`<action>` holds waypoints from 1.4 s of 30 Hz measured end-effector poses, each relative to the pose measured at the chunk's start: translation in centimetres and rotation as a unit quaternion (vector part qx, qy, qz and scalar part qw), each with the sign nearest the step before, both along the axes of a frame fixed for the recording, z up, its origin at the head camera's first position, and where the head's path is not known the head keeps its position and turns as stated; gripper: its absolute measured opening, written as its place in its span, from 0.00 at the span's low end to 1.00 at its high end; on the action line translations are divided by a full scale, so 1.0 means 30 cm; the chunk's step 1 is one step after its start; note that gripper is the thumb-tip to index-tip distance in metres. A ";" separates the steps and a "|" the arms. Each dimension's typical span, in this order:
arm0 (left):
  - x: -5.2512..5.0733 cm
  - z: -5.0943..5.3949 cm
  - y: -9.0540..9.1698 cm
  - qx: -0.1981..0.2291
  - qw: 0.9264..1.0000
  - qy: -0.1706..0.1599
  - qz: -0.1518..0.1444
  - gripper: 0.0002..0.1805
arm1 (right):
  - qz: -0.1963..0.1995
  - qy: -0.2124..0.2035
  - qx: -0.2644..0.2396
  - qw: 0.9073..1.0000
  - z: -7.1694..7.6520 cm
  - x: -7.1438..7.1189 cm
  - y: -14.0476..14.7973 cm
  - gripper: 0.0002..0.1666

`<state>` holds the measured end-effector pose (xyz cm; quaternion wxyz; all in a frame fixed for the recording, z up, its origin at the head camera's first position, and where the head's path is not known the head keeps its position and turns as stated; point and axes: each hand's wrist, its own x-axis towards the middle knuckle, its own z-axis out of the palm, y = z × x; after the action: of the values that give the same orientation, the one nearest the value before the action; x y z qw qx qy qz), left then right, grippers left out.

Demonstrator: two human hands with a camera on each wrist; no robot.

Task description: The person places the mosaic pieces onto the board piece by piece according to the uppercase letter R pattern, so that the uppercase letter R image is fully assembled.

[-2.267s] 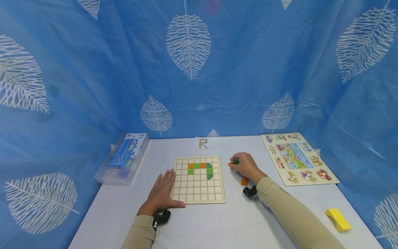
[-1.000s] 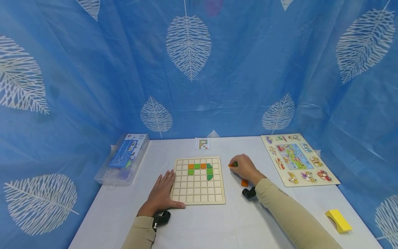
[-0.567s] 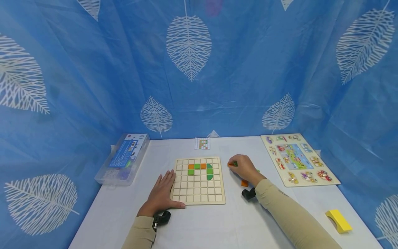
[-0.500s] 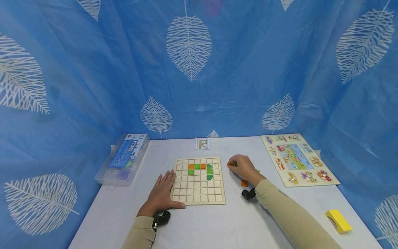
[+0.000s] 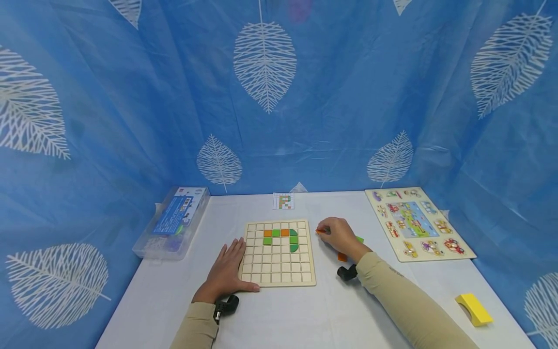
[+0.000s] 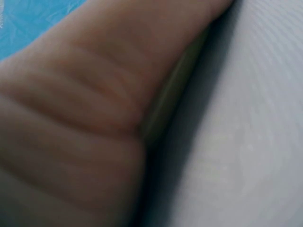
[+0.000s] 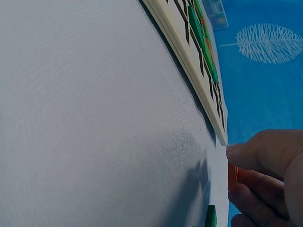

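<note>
My left hand (image 5: pixel 226 271) lies spread along the left edge of the wooden grid board (image 5: pixel 279 278), thumb along its near corner. On the board, orange square tiles (image 5: pixel 268 233), green square tiles (image 5: pixel 276 232) and dark green rounded tiles (image 5: pixel 294 247) form a partial shape in the upper rows. Right of the board, my right hand (image 5: pixel 342 236) pinches an orange tile (image 7: pixel 232 176) between thumb and fingers, held off the table. Below that wrist lies another orange tile (image 5: pixel 342 257), with a green tile (image 5: pixel 359 239) partly hidden behind it. The left wrist view is mostly blurred palm.
A small pattern card (image 5: pixel 284 201) lies behind the board. At the back left is a clear plastic box (image 5: pixel 167 242) with a blue label. A picture puzzle board (image 5: pixel 394 245) lies at the right, and a yellow arch block (image 5: pixel 479 315) nearer the front.
My right hand has shifted slightly left, and the orange tile in it now shows nearly edge-on. More of the green tile behind the wrist shows. My left hand has stayed put.
</note>
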<state>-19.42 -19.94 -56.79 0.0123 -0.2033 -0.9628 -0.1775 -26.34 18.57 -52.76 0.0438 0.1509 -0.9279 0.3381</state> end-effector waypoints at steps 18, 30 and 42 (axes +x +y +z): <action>-0.007 -0.002 -0.004 -0.003 1.000 -0.017 0.001 0.83 | 0.027 0.002 -0.033 0.999 0.007 0.028 -0.052 0.12; -0.003 0.006 -0.002 -0.003 1.000 -0.016 0.002 0.83 | 0.061 0.024 -0.030 0.997 0.003 0.038 -0.101 0.11; 0.002 0.005 -0.002 0.007 1.000 0.006 -0.001 0.82 | 0.078 0.015 -0.043 0.996 0.000 0.053 -0.136 0.11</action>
<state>-19.35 -19.99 -56.65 0.0190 -0.2052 -0.9612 -0.1835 -24.77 14.48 -52.76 0.0376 0.2254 -0.8972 0.3780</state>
